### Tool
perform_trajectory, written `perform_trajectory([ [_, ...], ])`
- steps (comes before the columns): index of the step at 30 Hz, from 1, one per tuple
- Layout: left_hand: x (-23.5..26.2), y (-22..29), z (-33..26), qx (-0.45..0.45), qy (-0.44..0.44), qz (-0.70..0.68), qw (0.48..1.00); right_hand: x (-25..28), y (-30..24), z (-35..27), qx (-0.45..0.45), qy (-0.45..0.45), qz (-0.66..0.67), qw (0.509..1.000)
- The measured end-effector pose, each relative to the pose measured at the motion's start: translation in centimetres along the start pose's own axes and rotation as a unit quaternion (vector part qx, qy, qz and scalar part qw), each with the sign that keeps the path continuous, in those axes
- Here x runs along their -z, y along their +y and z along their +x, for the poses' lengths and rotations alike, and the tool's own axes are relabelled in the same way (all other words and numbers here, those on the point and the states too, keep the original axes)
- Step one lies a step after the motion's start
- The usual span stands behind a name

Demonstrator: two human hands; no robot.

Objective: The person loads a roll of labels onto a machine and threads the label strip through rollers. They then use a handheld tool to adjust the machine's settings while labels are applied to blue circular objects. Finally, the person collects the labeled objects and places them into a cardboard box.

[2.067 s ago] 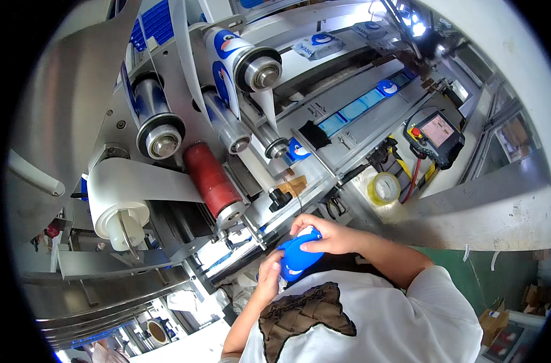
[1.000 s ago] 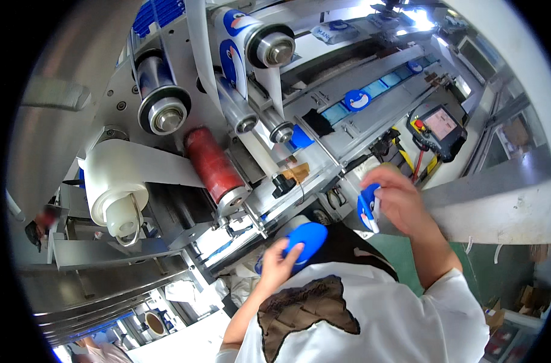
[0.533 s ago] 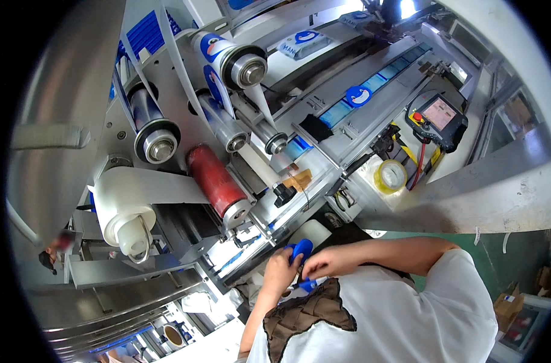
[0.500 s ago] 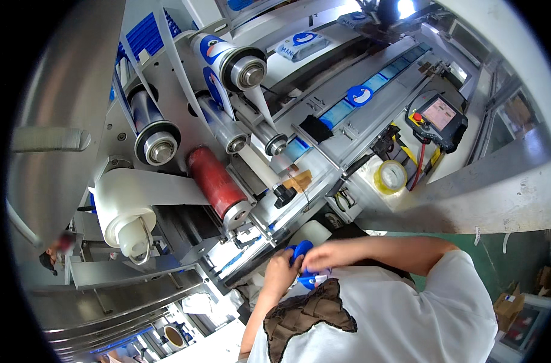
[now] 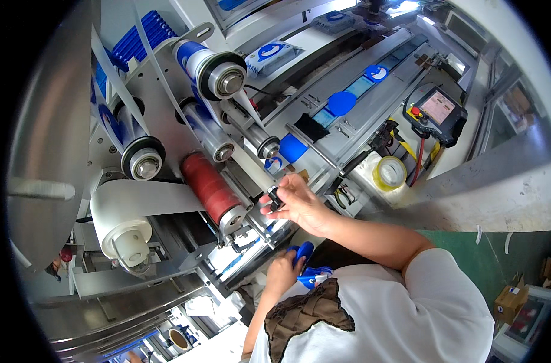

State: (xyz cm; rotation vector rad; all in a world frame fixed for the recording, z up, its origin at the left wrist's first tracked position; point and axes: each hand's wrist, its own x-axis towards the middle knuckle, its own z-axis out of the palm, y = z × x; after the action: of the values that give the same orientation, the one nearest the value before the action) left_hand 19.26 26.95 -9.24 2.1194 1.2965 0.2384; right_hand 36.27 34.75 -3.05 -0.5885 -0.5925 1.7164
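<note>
Fingers of your right hand (image 5: 299, 202) pinch a small black knob (image 5: 275, 198) at the end of a thin white roller (image 5: 251, 169), just beside the fat red roller (image 5: 212, 189). Your left hand (image 5: 282, 271) is closed on a flat blue plastic piece (image 5: 305, 261), low by your chest. I think the work is still in the middle, since the blue piece is not on the machine yet. Farther up, a white and blue soft pack (image 5: 273, 53) lies flat, round blue labels (image 5: 342, 103) sit along the grey track, and a yellow tape roll (image 5: 390, 173) rests near the screen box (image 5: 435, 114).
</note>
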Motion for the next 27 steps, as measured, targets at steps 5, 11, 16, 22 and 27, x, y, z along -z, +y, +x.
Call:
perform_trajectory([
  [5, 0.1, 0.0, 0.0, -0.005, -0.012, 0.016, 1.000, 0.0, 1.0, 0.5, 0.012, 0.007, -0.018, 1.000],
  [11, -0.2, 0.0, 0.0, -0.009, -0.002, -0.002, 1.000, -0.1, 0.8, 0.4, 0.005, 0.014, -0.053, 0.999],
  [16, -0.2, 0.0, 0.1, -0.019, -0.023, 0.020, 0.999, 0.2, 1.2, 0.6, 0.003, 0.020, -0.026, 0.999],
  [22, 0.1, 0.4, -0.1, -0.010, -0.027, 0.010, 1.000, -0.2, 1.2, 0.4, -0.014, 0.008, 0.008, 1.000],
  [27, -0.1, 0.2, -0.1, -0.022, -0.033, 0.004, 0.999, 0.2, 1.4, 0.5, 0.011, 0.006, -0.023, 1.000],
])
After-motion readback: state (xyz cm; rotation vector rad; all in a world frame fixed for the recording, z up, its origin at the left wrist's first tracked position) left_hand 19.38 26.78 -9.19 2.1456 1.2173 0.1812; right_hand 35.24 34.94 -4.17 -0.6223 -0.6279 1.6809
